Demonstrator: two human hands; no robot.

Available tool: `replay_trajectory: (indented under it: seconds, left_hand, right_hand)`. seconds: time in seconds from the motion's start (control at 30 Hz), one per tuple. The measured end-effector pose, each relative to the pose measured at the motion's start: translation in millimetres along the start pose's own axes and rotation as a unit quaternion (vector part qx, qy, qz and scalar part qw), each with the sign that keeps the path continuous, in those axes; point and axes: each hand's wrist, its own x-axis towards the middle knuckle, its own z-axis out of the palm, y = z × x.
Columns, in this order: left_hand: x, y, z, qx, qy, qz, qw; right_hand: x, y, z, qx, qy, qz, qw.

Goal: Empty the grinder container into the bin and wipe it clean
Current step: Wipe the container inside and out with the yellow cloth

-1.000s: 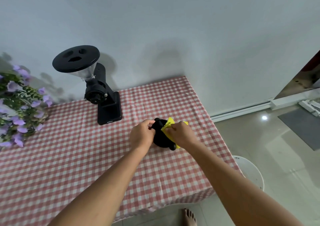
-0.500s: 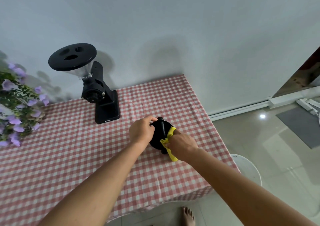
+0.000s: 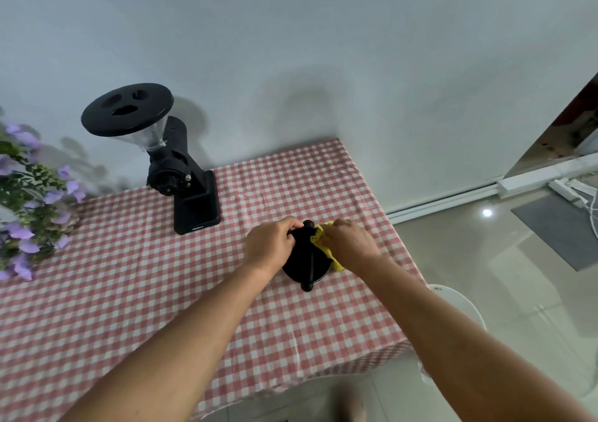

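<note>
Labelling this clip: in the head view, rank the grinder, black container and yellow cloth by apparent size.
1. grinder
2. black container
3. yellow cloth, partly hidden under the right hand, so its full size is unsure.

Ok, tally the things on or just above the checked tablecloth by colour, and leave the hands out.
Black: 2, the grinder and the grinder container
Yellow: 1, the cloth
Purple: 1, the bunch of flowers, with green leaves
Total: 4
</note>
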Motion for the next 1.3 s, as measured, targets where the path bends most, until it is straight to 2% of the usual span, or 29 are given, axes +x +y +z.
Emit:
replay_trajectory:
  seconds: [0.1, 0.2, 0.27, 0.37, 0.43, 0.5, 0.57, 0.7, 0.8, 0.9, 1.03, 1.13, 1.23, 1.3]
  left_hand:
    - [-3.6, -3.8, 0.2, -0.037, 0.010, -0.047, 0.998]
    - [-8.7, -3.8, 2.9, -0.070, 0.032, -0.091, 0.993]
    - [-11.9, -3.2, 6.3, -0.083, 0.039, -0.116, 0.989]
    - [-15.7, -6.1, 9.6, -0.099, 0.041, -0.150, 0.983]
    - [-18.7, -7.9, 9.1, -0.098, 0.028, -0.181, 0.978]
    - [-21.1, -7.6, 7.2, -0.099, -0.004, -0.209, 0.973]
    - [-19.8, -5.4, 0.5, -0.115, -0.055, -0.233, 0.964]
    - [-3.6, -0.9, -23.8, -0.136, -0.203, -0.247, 0.938]
    - [7.4, -5.6, -34.1, -0.211, -0.247, -0.280, 0.903]
    - [6.4, -16.6, -33.9, -0.267, -0.272, -0.296, 0.876]
    - [0.1, -23.9, -29.9, -0.287, -0.230, -0.311, 0.876]
    - [-5.4, -31.0, -22.8, -0.328, -0.177, -0.356, 0.857]
    - [-12.1, -34.9, -13.6, -0.371, -0.123, -0.386, 0.836]
    - [-15.7, -31.7, -6.2, -0.402, -0.085, -0.396, 0.821]
  right_hand:
    - [-4.3, 2.4, 17.2, 0.054, -0.037, 0.109, 0.992]
    - [-8.9, -1.7, 26.9, 0.151, -0.048, 0.205, 0.966]
    - [-10.0, -4.5, 26.2, 0.220, -0.080, 0.233, 0.944]
    - [-8.3, -5.1, 18.3, 0.342, -0.144, 0.272, 0.888]
    - [-5.8, -3.5, 12.9, 0.359, -0.152, 0.285, 0.875]
    - [-2.0, -3.7, 7.6, 0.322, -0.152, 0.273, 0.894]
    - [2.6, -4.5, 3.6, 0.244, -0.142, 0.242, 0.928]
    - [9.5, -10.3, -0.3, 0.100, -0.109, 0.183, 0.972]
    - [10.2, -14.4, -1.7, 0.049, -0.089, 0.158, 0.982]
    - [12.8, -10.6, -0.6, 0.079, -0.086, 0.162, 0.980]
    - [14.3, 5.1, -2.9, 0.235, -0.050, 0.179, 0.954]
    - [12.5, 18.2, -8.6, 0.324, 0.008, 0.176, 0.930]
    - [8.4, 18.9, -15.7, 0.339, 0.040, 0.148, 0.928]
    - [4.7, 10.6, -16.9, 0.305, 0.031, 0.136, 0.942]
